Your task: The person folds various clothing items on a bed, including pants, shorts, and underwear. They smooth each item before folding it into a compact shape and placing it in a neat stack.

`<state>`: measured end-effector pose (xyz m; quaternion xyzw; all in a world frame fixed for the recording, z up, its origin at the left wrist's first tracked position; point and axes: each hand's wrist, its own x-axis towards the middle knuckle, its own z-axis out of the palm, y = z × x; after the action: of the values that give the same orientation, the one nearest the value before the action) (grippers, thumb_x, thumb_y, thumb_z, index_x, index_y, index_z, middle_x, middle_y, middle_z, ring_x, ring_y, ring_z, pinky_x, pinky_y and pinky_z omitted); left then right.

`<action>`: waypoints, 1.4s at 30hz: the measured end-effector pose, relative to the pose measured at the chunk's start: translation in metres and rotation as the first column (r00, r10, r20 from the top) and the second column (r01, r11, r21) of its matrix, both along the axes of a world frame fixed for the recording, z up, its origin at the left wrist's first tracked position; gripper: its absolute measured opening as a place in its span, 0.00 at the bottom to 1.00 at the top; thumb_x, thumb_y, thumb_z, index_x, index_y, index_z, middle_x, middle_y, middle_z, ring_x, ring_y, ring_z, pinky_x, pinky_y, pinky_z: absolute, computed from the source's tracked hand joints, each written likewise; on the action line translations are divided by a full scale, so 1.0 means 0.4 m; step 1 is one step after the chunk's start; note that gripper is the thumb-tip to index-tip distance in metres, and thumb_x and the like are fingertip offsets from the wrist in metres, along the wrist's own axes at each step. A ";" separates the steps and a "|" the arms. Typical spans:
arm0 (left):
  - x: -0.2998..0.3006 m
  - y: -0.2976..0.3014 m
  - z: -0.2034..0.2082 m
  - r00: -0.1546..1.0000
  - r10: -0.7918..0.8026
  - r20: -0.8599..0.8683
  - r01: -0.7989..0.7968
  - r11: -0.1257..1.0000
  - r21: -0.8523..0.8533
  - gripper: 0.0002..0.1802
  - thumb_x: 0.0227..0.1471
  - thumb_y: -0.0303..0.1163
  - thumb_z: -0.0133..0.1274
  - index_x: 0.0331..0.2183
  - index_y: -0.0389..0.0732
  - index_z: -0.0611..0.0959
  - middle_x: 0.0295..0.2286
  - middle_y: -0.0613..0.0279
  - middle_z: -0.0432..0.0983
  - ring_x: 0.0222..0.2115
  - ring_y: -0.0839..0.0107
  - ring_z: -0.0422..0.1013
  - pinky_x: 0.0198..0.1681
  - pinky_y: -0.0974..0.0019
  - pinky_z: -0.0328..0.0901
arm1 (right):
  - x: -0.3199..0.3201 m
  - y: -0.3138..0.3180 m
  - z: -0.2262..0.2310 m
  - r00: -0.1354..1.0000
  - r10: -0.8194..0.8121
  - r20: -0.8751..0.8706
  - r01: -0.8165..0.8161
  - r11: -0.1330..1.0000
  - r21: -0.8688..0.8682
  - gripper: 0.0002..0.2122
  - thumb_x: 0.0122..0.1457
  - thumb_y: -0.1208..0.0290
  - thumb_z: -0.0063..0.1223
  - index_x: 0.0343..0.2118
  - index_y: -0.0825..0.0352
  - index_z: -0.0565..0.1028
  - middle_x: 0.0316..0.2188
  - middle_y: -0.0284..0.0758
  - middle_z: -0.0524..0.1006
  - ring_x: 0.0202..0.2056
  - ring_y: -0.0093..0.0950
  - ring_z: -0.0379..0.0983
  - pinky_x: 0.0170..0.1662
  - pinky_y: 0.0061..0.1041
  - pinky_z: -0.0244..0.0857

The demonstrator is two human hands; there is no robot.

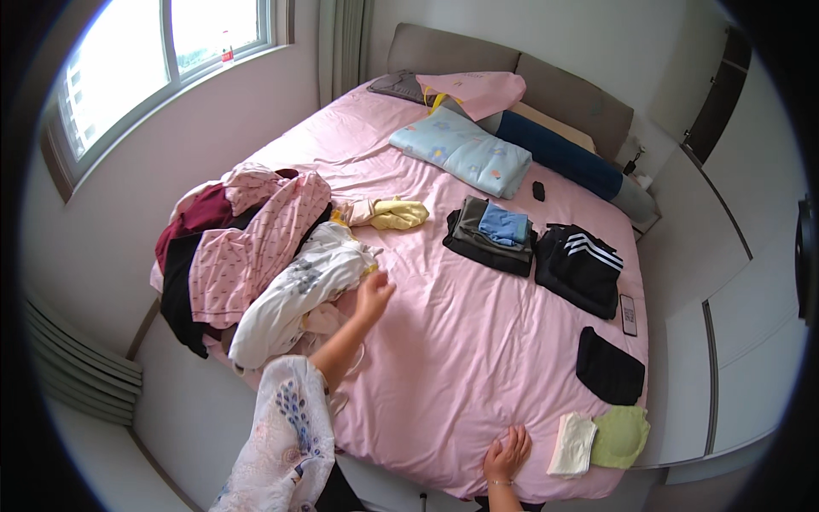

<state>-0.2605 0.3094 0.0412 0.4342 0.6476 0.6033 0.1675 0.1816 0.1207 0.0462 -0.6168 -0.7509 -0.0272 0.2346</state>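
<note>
My left hand hovers by the right edge of a white garment with a grey print. Its fingers are loosely bent, and nothing shows in them. That garment lies against a heap holding a pink patterned garment, a dark red one and black cloth. My right hand rests flat on the pink bed sheet at the near edge, fingers stretched out. Beside it lie a folded cream cloth and a light green bra-like piece.
Folded dark clothes with a blue piece on top, black striped clothing, a phone and folded black cloth line the right. Farther back are a yellow garment, a light blue quilt and a dark blue bolster.
</note>
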 end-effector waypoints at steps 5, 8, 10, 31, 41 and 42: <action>-0.184 0.273 0.049 0.904 0.135 -0.405 -0.123 0.991 0.056 0.25 0.34 0.28 0.59 0.40 0.38 0.72 0.41 0.48 0.67 0.46 0.52 0.62 0.49 0.59 0.57 | -0.019 0.020 -0.002 0.998 -0.050 0.047 0.052 0.998 -0.037 0.20 0.48 0.65 0.41 0.43 0.73 0.65 0.48 0.48 0.63 0.51 0.47 0.55 0.55 0.45 0.44; -0.298 0.372 0.048 0.813 0.313 -0.492 -0.427 0.894 -0.137 0.41 0.30 0.37 0.62 0.50 0.44 0.67 0.53 0.45 0.54 0.55 0.49 0.49 0.57 0.55 0.47 | -0.020 0.041 -0.003 1.000 0.001 0.029 0.000 1.000 -0.027 0.20 0.54 0.61 0.37 0.43 0.73 0.65 0.46 0.50 0.64 0.49 0.49 0.57 0.52 0.47 0.48; -0.294 0.411 0.093 0.805 0.312 -0.505 -0.481 0.841 -0.246 0.42 0.30 0.36 0.62 0.51 0.48 0.66 0.53 0.47 0.54 0.52 0.52 0.56 0.56 0.60 0.50 | -0.016 0.049 -0.011 1.000 0.017 0.019 -0.017 1.000 0.011 0.19 0.57 0.60 0.34 0.42 0.73 0.65 0.45 0.51 0.64 0.48 0.50 0.58 0.50 0.48 0.50; -0.241 0.117 0.251 0.757 -0.496 -0.426 0.113 0.741 -0.662 0.15 0.40 0.41 0.52 0.27 0.40 0.80 0.25 0.54 0.76 0.27 0.62 0.73 0.29 0.62 0.66 | -0.038 0.033 0.031 1.000 -0.023 -0.001 0.023 1.000 0.016 0.21 0.48 0.63 0.40 0.43 0.72 0.65 0.47 0.48 0.64 0.50 0.47 0.56 0.54 0.45 0.46; -0.006 0.166 0.154 0.530 -0.471 -0.706 -0.098 0.793 -0.602 0.13 0.37 0.43 0.54 0.28 0.47 0.81 0.35 0.62 0.69 0.39 0.61 0.66 0.41 0.59 0.64 | -0.019 0.027 0.041 0.999 -0.031 -0.033 0.031 0.999 0.021 0.22 0.43 0.66 0.41 0.43 0.71 0.66 0.47 0.48 0.64 0.49 0.46 0.57 0.54 0.44 0.46; -0.020 0.162 0.138 0.480 -0.400 -0.781 -0.127 0.849 -0.513 0.12 0.39 0.41 0.52 0.26 0.45 0.81 0.32 0.60 0.71 0.36 0.60 0.68 0.40 0.59 0.63 | -0.016 0.028 0.036 0.999 -0.022 -0.036 0.024 0.999 0.032 0.22 0.44 0.65 0.41 0.43 0.71 0.66 0.47 0.48 0.64 0.49 0.46 0.57 0.54 0.44 0.46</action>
<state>-0.2685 0.3741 0.0965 0.6692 0.7369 0.0924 -0.0245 0.1751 0.1318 0.0604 -0.6218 -0.7389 -0.0313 0.2576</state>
